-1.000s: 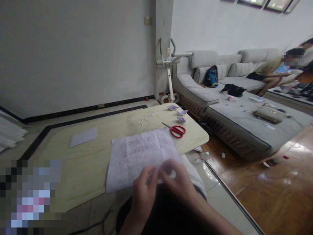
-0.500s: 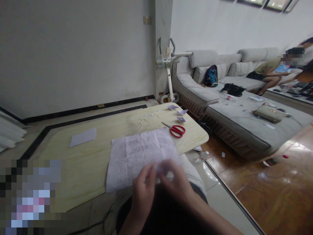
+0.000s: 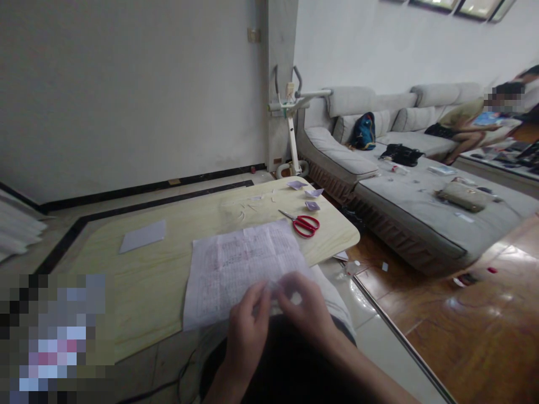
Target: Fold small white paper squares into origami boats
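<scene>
Between my two hands is a small piece of pale paper, mostly covered by fingers. My left hand pinches it from the left, and my right hand grips its right side. Beneath and beyond the hands lies a large creased printed sheet, which overhangs the table's near edge. Red-handled scissors rest past the sheet's upper right corner, blades pointing left. Behind them are several small folded paper pieces at the far right corner.
The pale wooden table carries thin paper strips and a folded white sheet at left. A grey sofa with bags stands to the right. A person sits on it. An exercise machine stands behind the table.
My right hand's fingers have shifted slightly around the small paper, and its motion blur has lessened. My left hand stays nearly in place. Everything on the table lies as before.
</scene>
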The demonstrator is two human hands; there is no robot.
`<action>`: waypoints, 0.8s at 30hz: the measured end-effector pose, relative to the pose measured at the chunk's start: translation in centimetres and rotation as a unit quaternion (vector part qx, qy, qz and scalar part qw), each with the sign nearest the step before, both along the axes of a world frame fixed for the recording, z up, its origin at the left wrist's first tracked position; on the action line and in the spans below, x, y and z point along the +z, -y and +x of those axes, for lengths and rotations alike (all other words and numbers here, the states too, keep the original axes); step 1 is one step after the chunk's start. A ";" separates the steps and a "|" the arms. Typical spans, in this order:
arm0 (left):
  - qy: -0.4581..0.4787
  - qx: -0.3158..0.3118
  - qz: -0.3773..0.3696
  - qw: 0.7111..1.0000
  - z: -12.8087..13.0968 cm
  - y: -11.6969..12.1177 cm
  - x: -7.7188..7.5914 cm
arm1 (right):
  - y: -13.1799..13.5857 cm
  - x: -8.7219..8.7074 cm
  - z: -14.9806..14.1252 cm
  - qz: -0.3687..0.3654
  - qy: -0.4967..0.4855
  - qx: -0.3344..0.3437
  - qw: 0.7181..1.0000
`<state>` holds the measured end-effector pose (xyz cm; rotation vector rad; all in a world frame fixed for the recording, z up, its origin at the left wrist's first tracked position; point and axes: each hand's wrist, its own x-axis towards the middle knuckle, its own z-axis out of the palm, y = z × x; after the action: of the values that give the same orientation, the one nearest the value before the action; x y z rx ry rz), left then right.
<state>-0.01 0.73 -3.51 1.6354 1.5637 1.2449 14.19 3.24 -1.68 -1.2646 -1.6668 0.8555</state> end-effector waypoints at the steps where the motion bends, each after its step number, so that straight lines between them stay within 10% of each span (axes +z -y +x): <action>1: -0.005 -0.001 0.007 1.000 0.0 0.0 -0.1 | 0.0 0.0 0.0 -0.003 0.006 -0.001 1.000; 24: -0.148 -0.100 0.117 0.977 0.0 -0.2 -2.0 | -0.4 0.1 0.3 -0.015 0.072 -0.007 0.997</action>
<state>-0.01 0.94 -5.54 2.1559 1.4126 1.1529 14.44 3.61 -1.58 -1.3847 -1.7604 0.8002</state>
